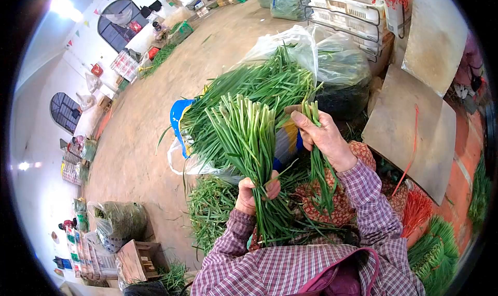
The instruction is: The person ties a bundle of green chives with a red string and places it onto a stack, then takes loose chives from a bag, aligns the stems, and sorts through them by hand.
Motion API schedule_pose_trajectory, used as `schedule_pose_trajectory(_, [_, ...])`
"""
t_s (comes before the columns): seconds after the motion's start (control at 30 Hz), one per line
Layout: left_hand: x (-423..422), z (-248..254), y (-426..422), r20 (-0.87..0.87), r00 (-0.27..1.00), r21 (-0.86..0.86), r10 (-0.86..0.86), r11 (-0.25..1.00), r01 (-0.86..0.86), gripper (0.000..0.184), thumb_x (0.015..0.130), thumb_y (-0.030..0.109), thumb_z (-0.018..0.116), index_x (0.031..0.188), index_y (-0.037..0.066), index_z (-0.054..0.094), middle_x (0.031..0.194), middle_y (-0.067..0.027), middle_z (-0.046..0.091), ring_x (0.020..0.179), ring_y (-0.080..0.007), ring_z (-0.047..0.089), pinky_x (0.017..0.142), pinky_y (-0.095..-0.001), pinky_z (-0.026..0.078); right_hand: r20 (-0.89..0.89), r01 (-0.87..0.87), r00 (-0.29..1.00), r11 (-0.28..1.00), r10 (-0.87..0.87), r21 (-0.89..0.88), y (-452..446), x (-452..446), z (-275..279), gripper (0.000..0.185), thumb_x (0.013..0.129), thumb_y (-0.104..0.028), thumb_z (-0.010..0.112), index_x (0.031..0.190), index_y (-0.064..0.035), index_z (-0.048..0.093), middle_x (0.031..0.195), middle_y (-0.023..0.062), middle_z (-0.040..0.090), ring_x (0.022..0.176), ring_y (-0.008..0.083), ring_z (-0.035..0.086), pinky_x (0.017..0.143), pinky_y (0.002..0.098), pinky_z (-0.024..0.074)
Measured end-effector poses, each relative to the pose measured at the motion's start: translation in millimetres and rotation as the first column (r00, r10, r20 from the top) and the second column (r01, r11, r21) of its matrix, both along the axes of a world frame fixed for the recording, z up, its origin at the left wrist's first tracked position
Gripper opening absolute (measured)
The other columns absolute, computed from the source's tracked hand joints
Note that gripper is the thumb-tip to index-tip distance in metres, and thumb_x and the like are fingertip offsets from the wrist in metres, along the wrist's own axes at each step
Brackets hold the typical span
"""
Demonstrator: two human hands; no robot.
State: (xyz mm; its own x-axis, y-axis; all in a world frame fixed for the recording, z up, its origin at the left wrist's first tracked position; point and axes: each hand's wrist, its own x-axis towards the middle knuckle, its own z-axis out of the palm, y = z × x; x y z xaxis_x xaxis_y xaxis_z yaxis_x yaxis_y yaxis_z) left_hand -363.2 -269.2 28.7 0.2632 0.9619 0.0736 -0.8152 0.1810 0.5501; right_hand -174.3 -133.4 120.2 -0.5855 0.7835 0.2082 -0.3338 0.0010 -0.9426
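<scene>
My left hand (258, 192) is wrapped round a thick bunch of garlic chives (246, 135), its pale cut ends pointing up and away from me. To the right, my right hand (326, 139) pinches a thinner bunch of garlic chives (321, 179), with the leaves hanging down below the fingers. Beside that thumb shows a small brownish flat piece (293, 109) that I cannot make out. Just beyond both hands lies a big heap of loose chives (259, 78) on an opened plastic and blue-yellow sack (180, 121). Shorter leaves (210, 205) are piled below my left hand.
At right lean flat boards (410, 125), with red ties (416, 208) and bundled chives (436, 252) near my right elbow. A filled plastic bag (340, 73) and white crates (345, 11) stand behind. More bags (122, 221) and a wooden crate (137, 259) are at lower left.
</scene>
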Motion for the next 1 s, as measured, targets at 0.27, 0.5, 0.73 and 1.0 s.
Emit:
schedule_pose_trajectory(0.27, [11, -9, 3, -0.137, 0.985, -0.136, 0.105, 0.983, -0.123, 0.056, 0.071, 0.024, 0.071, 0.116, -0.006, 0.056, 0.096, -0.0163, 0.065, 0.069, -0.0243, 0.062, 0.060, -0.0313, 0.050, 0.033, -0.066, 0.997, 0.997, 0.065, 0.047, 6, 6, 11, 0.064, 0.085, -0.048, 0.070, 0.125, -0.0007, 0.054, 0.086, -0.0027, 0.060, 0.065, 0.0035, 0.053, 0.057, 0.0191, 0.0441])
schedule_pose_trajectory(0.5, [99, 45, 18, -0.563, 0.819, -0.070, 0.109, 0.981, -0.179, 0.050, 0.078, 0.002, 0.072, 0.125, 0.001, 0.054, 0.113, -0.0086, 0.064, 0.099, -0.0196, 0.063, 0.085, -0.0336, 0.053, -0.025, -0.145, 0.989, 0.989, 0.145, 0.012, 39, 45, -6, 0.065, 0.087, -0.051, 0.066, 0.126, -0.0008, 0.055, 0.115, 0.0032, 0.061, 0.102, 0.0098, 0.056, 0.091, 0.0265, 0.0451])
schedule_pose_trajectory(0.73, [112, 36, 17, -0.732, 0.670, -0.036, -0.120, 0.990, 0.138, 0.064, 0.075, 0.004, 0.079, 0.132, 0.001, 0.049, 0.122, -0.0076, 0.061, 0.109, -0.0179, 0.058, 0.095, -0.0318, 0.047, -0.035, -0.032, 0.999, 0.951, 0.022, -0.307, 32, 92, -75, 0.058, 0.088, -0.030, 0.070, 0.133, -0.0031, 0.047, 0.119, 0.0041, 0.060, 0.104, 0.0138, 0.059, 0.093, 0.0302, 0.0478])
schedule_pose_trajectory(1.0, [87, 70, 43, -0.559, 0.808, 0.141, 0.189, 0.981, -0.132, 0.114, 0.060, 0.035, 0.090, 0.147, -0.001, 0.027, 0.143, -0.0135, 0.043, 0.131, -0.0234, 0.043, 0.110, -0.0373, 0.033, -0.059, -0.073, 0.996, 0.972, 0.061, -0.224, 15, 82, -45, 0.043, 0.089, -0.022, 0.070, 0.125, -0.0032, 0.056, 0.112, 0.0016, 0.063, 0.099, 0.0112, 0.060, 0.088, 0.0283, 0.0487])
